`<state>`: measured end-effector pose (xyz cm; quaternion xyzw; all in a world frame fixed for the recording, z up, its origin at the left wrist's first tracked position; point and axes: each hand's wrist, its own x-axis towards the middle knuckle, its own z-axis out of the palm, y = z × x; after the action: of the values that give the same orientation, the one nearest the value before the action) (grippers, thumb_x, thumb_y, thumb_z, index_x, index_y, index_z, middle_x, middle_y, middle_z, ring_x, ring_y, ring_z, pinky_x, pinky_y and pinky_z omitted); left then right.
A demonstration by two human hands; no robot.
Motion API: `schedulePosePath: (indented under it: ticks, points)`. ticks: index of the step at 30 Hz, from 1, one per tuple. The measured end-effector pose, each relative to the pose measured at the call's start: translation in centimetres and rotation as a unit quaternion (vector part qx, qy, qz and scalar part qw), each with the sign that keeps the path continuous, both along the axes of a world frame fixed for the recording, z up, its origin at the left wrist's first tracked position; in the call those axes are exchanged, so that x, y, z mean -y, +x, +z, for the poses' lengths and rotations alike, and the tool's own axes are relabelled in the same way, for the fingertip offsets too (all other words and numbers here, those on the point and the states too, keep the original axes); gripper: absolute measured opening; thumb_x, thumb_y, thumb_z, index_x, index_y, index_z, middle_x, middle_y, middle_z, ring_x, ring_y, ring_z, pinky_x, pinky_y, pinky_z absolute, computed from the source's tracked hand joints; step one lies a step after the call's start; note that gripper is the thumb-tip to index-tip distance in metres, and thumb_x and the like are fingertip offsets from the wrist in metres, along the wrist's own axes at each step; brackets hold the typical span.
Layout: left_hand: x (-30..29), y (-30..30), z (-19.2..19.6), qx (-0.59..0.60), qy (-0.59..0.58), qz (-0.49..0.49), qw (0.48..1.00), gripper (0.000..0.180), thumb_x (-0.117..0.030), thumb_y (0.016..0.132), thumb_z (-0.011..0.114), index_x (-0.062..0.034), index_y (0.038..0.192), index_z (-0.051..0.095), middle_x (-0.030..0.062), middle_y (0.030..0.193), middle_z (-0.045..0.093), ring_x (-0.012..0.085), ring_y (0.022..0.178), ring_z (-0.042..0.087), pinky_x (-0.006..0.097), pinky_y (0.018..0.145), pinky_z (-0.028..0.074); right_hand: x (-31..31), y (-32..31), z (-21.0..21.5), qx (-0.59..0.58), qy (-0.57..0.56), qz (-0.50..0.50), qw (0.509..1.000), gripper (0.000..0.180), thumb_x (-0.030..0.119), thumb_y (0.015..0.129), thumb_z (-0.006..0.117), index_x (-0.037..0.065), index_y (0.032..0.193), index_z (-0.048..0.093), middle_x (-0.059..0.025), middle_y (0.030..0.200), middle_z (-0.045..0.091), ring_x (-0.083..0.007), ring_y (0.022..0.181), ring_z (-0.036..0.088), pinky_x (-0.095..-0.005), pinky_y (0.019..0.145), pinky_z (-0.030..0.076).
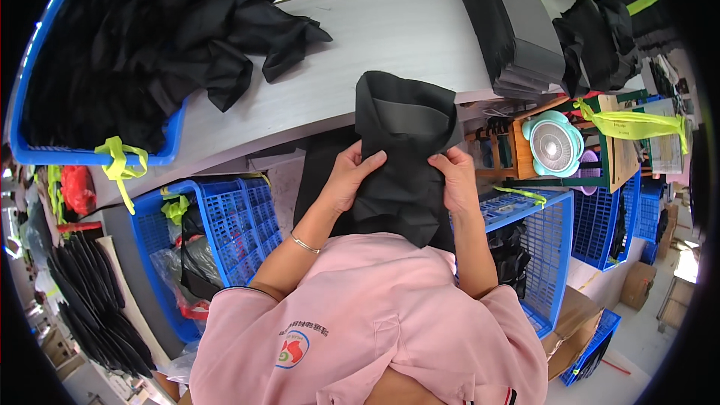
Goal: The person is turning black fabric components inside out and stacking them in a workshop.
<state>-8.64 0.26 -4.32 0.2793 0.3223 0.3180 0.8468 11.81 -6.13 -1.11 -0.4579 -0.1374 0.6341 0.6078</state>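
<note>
Between my two hands hangs a black fabric sleeve (401, 154), its wide mouth standing open toward the table and a dark grey panel (411, 118) showing inside. My left hand (352, 175) pinches its left side, thumb on top. On the opposite side, my right hand (454, 178) grips the edge between thumb and fingers. The lower part of the fabric drapes over my lap, in front of my pink shirt (360, 315).
A white table (375, 37) spans the far side. A blue crate (97, 156) heaped with black fabric pieces (217, 45) stands at its left, and a stack of dark grey panels (517, 30) at its right. Blue crates (240, 217) flank me; a turquoise fan (555, 142) sits at right.
</note>
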Motion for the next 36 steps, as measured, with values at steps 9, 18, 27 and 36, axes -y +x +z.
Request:
schedulePosePath:
  ticks: [9,18,27,36]
  points:
    - [-0.9,0.2,1.1,-0.095,0.043,0.027,0.994,0.023,-0.010,0.087,0.077,0.0010,0.106,0.069,0.0037,0.101,0.072,0.0093,0.089,0.065,0.026,0.081,0.054,0.2,1.6,4.0,0.254,0.031,0.082,0.963,0.017,0.011,0.092,0.068,-0.004,0.100,0.071,-0.0020,0.089,0.070,-0.0059,0.082,0.060,-0.0221,0.075,0.049]
    - [-1.8,0.6,1.6,-0.019,0.093,-0.059,0.994,0.038,-0.011,0.089,0.074,0.0018,0.123,0.062,0.0067,0.112,0.070,0.0132,0.100,0.065,0.029,0.091,0.052,-0.1,1.2,2.9,0.164,0.079,0.025,0.983,0.010,-0.003,0.083,0.070,0.000,0.092,0.069,0.0007,0.086,0.068,-0.0077,0.083,0.063,-0.0236,0.079,0.051]
    - [1.4,2.9,0.7,-0.175,0.120,-0.064,0.975,0.041,0.002,0.080,0.078,0.0030,0.118,0.062,0.0085,0.109,0.070,0.0153,0.093,0.067,0.029,0.084,0.055,0.8,-0.8,3.4,0.591,0.103,0.054,0.798,0.022,0.009,0.080,0.072,-0.001,0.093,0.057,-0.0113,0.084,0.065,-0.0184,0.074,0.063,-0.0326,0.070,0.051]
    - [0.9,0.8,1.8,-0.093,0.097,-0.004,0.991,0.037,-0.003,0.084,0.076,0.0010,0.118,0.062,0.0085,0.110,0.070,0.0146,0.095,0.067,0.030,0.086,0.055,3.8,1.1,1.1,0.648,0.073,-0.138,0.745,0.047,0.024,0.082,0.077,0.001,0.119,0.059,-0.0186,0.110,0.066,-0.0311,0.098,0.067,-0.0377,0.086,0.052]
